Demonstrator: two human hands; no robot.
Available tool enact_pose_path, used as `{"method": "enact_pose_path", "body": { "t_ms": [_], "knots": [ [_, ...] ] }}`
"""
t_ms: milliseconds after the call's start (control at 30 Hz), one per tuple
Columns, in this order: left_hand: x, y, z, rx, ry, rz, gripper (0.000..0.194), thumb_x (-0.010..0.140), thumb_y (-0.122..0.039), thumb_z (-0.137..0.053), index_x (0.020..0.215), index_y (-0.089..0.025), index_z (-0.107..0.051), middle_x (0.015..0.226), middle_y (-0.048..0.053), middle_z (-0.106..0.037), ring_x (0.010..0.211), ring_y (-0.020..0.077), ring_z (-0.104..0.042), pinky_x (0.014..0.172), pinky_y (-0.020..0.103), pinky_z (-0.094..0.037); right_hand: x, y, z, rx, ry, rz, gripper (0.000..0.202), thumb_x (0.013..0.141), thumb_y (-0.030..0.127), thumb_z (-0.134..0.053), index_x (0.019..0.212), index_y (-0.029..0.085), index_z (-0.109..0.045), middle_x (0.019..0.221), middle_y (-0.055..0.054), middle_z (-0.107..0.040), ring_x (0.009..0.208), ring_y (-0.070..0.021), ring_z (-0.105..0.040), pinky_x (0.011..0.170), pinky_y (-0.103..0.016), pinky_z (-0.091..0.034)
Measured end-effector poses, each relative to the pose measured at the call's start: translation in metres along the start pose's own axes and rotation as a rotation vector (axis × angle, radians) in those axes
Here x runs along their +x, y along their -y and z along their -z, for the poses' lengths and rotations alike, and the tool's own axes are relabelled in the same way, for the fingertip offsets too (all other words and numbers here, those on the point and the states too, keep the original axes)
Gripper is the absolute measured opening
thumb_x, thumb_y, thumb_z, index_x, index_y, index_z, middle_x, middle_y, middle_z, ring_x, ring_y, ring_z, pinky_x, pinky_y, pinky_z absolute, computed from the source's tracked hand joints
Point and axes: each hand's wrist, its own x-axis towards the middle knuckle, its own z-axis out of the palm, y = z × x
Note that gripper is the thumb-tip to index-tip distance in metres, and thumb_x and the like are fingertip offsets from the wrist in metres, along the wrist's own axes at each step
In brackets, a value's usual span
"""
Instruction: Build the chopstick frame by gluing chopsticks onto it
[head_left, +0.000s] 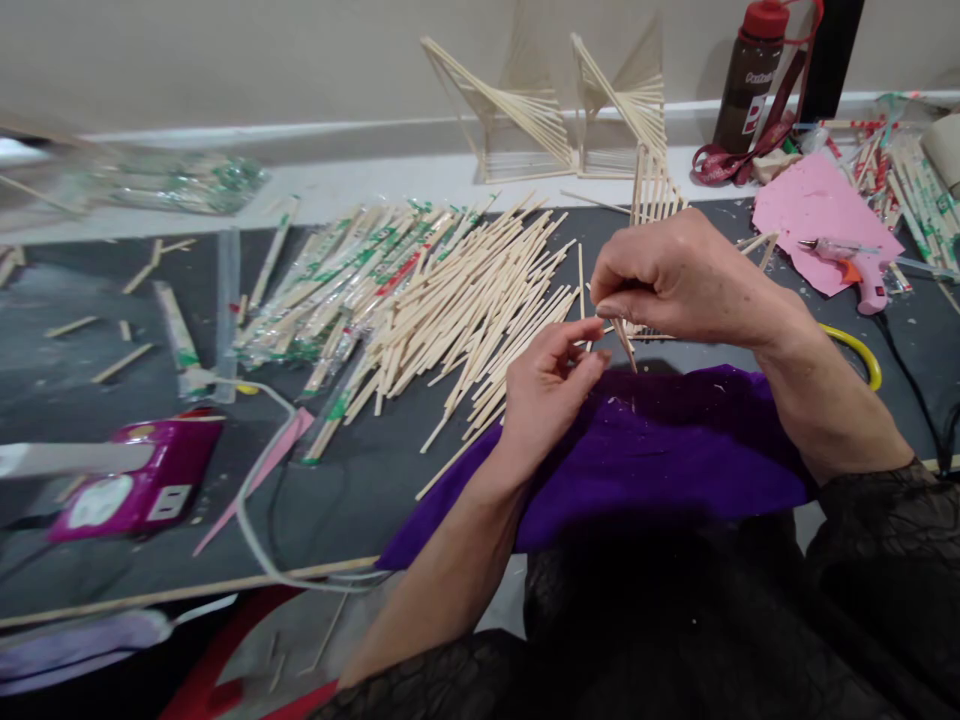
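Note:
My right hand [675, 280] is closed in a pinch above the purple cloth; whatever its fingertips hold is too small or hidden to name. Just below and to the left, my left hand [551, 385] has its thumb and forefinger apart, with fingertips close to thin wooden sticks [624, 345]. Partly hidden behind my right hand stands a ladder-like frame of wooden sticks [651, 190]. Whether my left fingertips touch that frame, I cannot tell. A large pile of loose wooden sticks [457, 310] lies left of my hands. Purple cloth [667, 440] spreads under my wrists.
Two twisted stick frames [525, 115] lean at the wall, near a dark bottle [742, 90] with a red cap. A pink glue gun [847, 258] rests on pink paper [806, 215] at right. Wrapped chopsticks [322, 270] and a magenta power strip [150, 470] lie left.

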Motion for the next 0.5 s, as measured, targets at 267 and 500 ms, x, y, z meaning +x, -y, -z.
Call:
{"method": "enact_pose_path", "body": {
  "t_ms": [267,500],
  "knots": [
    [0.022,0.001,0.003,-0.084,0.141,-0.031,0.015,0.087,-0.035,-0.066,0.083,-0.024,-0.076,0.079,0.002,-0.07,0.058,0.0124,-0.057,0.048,0.026,-0.044,0.002,0.0,0.0,0.032,-0.032,0.021,0.017,0.087,0.015,-0.056,0.081,0.02,-0.07,0.082,-0.002,-0.07,0.08,-0.014,-0.062,0.073,-0.026,-0.044],
    [0.03,0.008,0.0,-0.028,0.162,-0.086,0.011,0.083,-0.027,-0.067,0.08,-0.024,-0.077,0.086,0.003,-0.073,0.078,0.017,-0.066,0.062,0.028,-0.05,0.005,-0.011,-0.01,0.047,-0.008,0.022,0.019,0.087,0.013,-0.053,0.083,0.021,-0.07,0.084,-0.002,-0.069,0.082,-0.015,-0.062,0.075,-0.028,-0.045]
  ]
}}
